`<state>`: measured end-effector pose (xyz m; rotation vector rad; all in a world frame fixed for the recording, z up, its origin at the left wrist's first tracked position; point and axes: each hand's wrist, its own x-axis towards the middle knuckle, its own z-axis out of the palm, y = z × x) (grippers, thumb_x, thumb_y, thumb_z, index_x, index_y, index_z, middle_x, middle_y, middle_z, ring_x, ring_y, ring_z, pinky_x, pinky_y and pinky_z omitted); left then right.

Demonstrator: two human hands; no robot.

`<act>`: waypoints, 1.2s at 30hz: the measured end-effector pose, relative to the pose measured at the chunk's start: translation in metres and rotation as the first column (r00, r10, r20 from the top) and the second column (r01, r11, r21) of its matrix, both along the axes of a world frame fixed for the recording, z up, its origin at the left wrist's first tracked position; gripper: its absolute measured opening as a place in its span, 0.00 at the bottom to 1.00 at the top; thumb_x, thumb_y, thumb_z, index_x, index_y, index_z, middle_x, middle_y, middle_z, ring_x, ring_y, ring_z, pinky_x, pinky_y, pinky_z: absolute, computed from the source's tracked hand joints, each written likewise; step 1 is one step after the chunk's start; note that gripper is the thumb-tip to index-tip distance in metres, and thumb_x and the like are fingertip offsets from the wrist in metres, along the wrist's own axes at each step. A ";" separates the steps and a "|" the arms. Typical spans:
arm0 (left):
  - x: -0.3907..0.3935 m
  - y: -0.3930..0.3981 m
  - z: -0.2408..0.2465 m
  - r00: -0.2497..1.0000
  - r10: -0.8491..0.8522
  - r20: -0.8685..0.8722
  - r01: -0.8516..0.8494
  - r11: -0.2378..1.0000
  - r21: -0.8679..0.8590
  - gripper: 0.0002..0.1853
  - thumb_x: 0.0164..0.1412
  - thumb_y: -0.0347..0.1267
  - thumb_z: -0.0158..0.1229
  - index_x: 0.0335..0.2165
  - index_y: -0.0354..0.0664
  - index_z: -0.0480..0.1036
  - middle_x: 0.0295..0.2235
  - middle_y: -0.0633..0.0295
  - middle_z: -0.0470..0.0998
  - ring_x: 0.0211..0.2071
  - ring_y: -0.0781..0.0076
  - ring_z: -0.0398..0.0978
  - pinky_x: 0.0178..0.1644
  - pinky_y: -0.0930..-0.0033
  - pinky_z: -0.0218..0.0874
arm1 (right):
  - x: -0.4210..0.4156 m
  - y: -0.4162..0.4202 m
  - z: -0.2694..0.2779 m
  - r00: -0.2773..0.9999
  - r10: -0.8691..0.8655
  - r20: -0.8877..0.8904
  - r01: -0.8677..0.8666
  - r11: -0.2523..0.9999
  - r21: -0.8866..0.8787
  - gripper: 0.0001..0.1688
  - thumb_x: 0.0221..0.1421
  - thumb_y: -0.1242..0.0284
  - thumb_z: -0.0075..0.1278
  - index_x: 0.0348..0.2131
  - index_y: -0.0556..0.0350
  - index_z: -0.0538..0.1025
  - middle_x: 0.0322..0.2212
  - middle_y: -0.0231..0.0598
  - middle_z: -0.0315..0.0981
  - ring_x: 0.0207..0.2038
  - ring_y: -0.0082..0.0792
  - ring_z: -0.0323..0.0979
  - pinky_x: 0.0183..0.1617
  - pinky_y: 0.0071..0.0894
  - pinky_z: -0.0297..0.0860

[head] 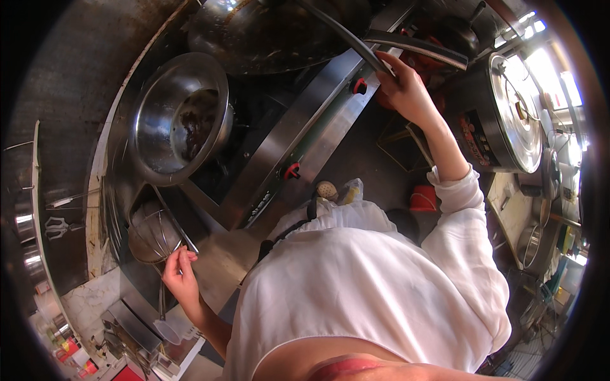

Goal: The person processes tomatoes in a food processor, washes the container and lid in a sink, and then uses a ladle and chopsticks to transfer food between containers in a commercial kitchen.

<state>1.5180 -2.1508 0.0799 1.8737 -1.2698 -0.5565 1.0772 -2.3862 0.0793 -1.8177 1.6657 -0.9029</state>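
Note:
My right hand (405, 88) is closed around a long metal utensil handle (338, 28). The handle runs up and left over a large dark wok (267, 43), and its far end is out of sight. Just beyond that hand a flat dark pan handle (419, 46) sticks out. At the lower left, my left hand (181, 276) has its fingers curled together. Their tips meet the end of a narrow metal strip (174, 216), beside thin wire loops (159, 233) over a round vessel. Whether they grip anything is unclear.
A steel bowl (143, 119) with dark residue inside rests left of the wok. Red-marked knobs (291, 171) line the stove front (305, 133). A tall lidded stockpot (476, 119) stands at right, near a red bucket (423, 198) on the floor. White-handled scissors (57, 227) hang far left.

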 end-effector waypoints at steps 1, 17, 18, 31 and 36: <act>0.001 0.001 -0.001 1.000 0.000 0.001 0.000 1.000 -0.001 0.07 0.54 0.23 0.47 0.29 0.29 0.70 0.20 0.61 0.72 0.22 0.78 0.69 0.29 0.78 0.61 | 0.002 0.005 0.003 0.997 -0.024 -0.066 0.023 1.000 -0.022 0.24 0.49 0.72 0.45 0.47 0.59 0.62 0.22 0.52 0.70 0.27 0.45 0.71 0.34 0.33 0.65; -0.001 -0.003 -0.005 1.000 -0.009 0.018 0.009 1.000 0.012 0.07 0.54 0.24 0.47 0.29 0.30 0.70 0.19 0.61 0.72 0.22 0.78 0.70 0.29 0.78 0.61 | 0.009 0.027 0.011 0.931 0.210 0.299 -0.255 0.960 0.119 0.24 0.52 0.75 0.41 0.49 0.62 0.60 0.18 0.44 0.65 0.13 0.29 0.61 0.17 0.24 0.56; -0.001 -0.001 -0.006 1.000 -0.003 0.018 0.003 1.000 0.012 0.07 0.54 0.24 0.47 0.29 0.30 0.70 0.19 0.61 0.72 0.22 0.78 0.70 0.29 0.78 0.61 | 0.008 0.027 0.022 0.845 0.137 0.517 -0.313 0.910 0.271 0.23 0.53 0.74 0.40 0.49 0.62 0.60 0.17 0.38 0.63 0.12 0.24 0.56 0.15 0.22 0.53; -0.003 0.002 -0.002 1.000 0.007 -0.015 -0.007 1.000 0.000 0.07 0.54 0.24 0.47 0.29 0.29 0.70 0.20 0.61 0.72 0.22 0.78 0.70 0.29 0.79 0.61 | -0.013 0.040 0.055 0.352 -0.008 0.936 -0.524 0.827 0.204 0.22 0.56 0.71 0.37 0.50 0.60 0.60 0.15 0.25 0.51 0.10 0.08 0.43 0.10 0.07 0.39; -0.002 0.003 -0.006 1.000 -0.004 -0.020 0.003 1.000 -0.013 0.07 0.54 0.24 0.47 0.30 0.29 0.70 0.20 0.61 0.73 0.22 0.78 0.70 0.29 0.79 0.61 | -0.021 0.049 0.073 0.475 0.195 0.858 -0.517 0.851 0.093 0.24 0.56 0.68 0.38 0.51 0.58 0.59 0.14 0.25 0.52 0.10 0.09 0.44 0.10 0.07 0.39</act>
